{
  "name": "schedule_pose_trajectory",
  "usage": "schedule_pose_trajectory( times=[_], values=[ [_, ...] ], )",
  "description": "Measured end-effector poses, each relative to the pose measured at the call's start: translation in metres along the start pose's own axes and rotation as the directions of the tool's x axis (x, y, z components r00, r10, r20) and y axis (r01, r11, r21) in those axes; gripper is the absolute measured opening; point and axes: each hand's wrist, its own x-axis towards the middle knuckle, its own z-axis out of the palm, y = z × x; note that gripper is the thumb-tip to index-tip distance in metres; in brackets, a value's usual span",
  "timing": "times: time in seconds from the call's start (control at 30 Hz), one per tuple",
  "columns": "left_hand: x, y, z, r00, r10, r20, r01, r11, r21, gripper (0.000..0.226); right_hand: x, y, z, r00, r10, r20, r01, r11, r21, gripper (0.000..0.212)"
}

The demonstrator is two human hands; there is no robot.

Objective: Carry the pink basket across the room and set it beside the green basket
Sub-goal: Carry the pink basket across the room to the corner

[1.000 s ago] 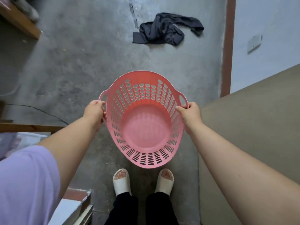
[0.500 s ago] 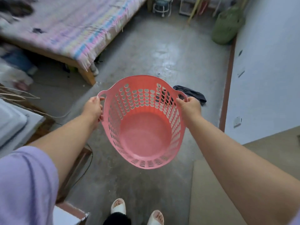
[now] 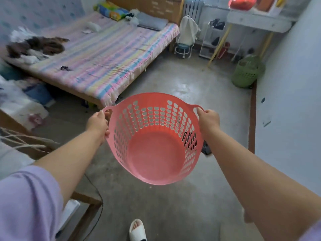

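My left hand [image 3: 97,122] is curled tight around the left loop handle of the pink basket [image 3: 152,153], and my right hand [image 3: 208,120] is clamped the same way on the right handle, thumb lying along the top of the loop. Between my two grips the basket hangs in the air, clear of the floor [image 3: 199,105], its mouth tipped toward me so I look straight down onto its solid round bottom. Its walls are pierced with rows of oval holes; I can read no brand, label or writing on it anywhere.

Below my hands, one foot in a white slipper [image 3: 137,229] stands on the bare concrete. Just past my right wrist, partly hidden behind the basket wall, a dark piece of cloth [image 3: 206,148] lies on the floor.

Out beyond my left hand is a low bed [image 3: 107,54] covered in a pastel striped quilt, with clothes heaped at its far side. Far ahead and off to the right of my right hand, well apart from what I am holding, the green basket [image 3: 245,73] sits on the floor against the pale wall [image 3: 291,101], beneath a grey shelf [image 3: 257,23]. To its left stands a small stool [image 3: 184,49] with a white bag on it. Everything back there is too blurred to read any lettering.
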Motion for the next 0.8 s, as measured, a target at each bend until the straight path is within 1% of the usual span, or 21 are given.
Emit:
schedule_pose_trajectory(
  times=[0.1,0.27,0.4,0.6,0.8],
  values=[
    [0.046,0.035,0.008,1.000,-0.001,0.008,0.001,1.000,-0.002,0.035,0.033,-0.035,0.022,1.000,0.005,-0.026,-0.004,1.000,0.022,0.047],
    [0.107,0.083,0.036,0.999,0.017,0.039,-0.016,0.999,-0.033,0.034,0.091,-0.080,0.056,1.000,0.027,-0.013,-0.026,0.998,0.061,0.041],
    [0.165,0.115,0.062,0.997,0.037,0.064,-0.037,0.999,-0.008,0.036,0.148,-0.108,0.081,0.999,0.034,-0.004,-0.034,0.997,0.070,0.037],
    [0.270,0.176,0.126,0.995,0.061,0.078,-0.058,0.998,-0.037,0.034,0.267,-0.161,0.118,0.999,0.043,0.009,-0.043,0.996,0.076,0.034],
    [0.359,0.247,0.192,0.986,0.093,0.141,-0.083,0.994,-0.076,0.032,0.374,-0.223,0.146,0.999,0.041,0.030,-0.044,0.994,0.096,0.032]
  ],
)
